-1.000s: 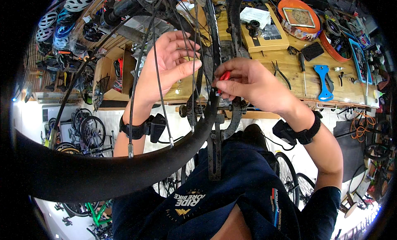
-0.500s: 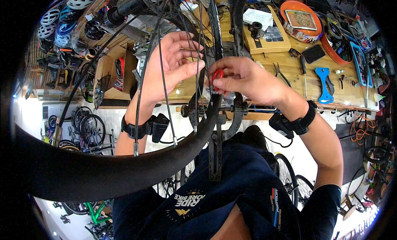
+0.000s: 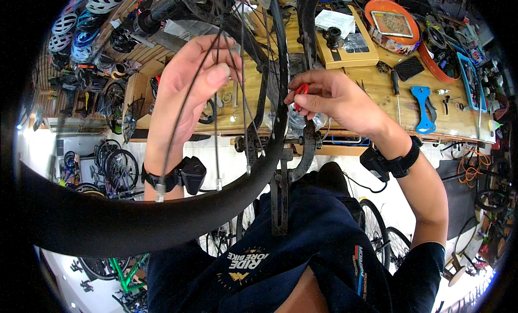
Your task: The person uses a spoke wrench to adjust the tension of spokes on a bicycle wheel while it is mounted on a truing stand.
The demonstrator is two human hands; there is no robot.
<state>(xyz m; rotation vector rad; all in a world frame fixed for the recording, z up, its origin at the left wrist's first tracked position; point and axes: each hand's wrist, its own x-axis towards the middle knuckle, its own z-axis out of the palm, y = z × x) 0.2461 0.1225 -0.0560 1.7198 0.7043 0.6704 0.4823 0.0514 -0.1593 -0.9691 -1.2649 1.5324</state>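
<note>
A spoked bicycle wheel with a broad black rim (image 3: 216, 213) stands upright in a dark metal truing stand (image 3: 279, 199). Among its spokes, at the left side, is my left hand (image 3: 197, 70); its fingers curl round a thin spoke (image 3: 218, 129), thumb close to them. Just right of the rim, my right hand (image 3: 332, 100) pinches a small red spoke wrench (image 3: 301, 96) between thumb and fingers. The wrench is clear of the spokes. Spokes cross in front of my left hand and partly cover its fingers.
On the wooden bench (image 3: 372, 110) lie a screwdriver (image 3: 397, 92), a blue tool (image 3: 422, 110) and a yellow box (image 3: 353, 54). An orange round container (image 3: 372, 13) stands behind them. Helmets (image 3: 105, 1) hang at the far left. Several bicycles (image 3: 120, 164) stand on the floor below.
The wheel has turned, its near spokes shifting left. My left hand has moved left, its fingers curling in. My right hand has drawn slightly right, away from the rim, with the spoke wrench.
</note>
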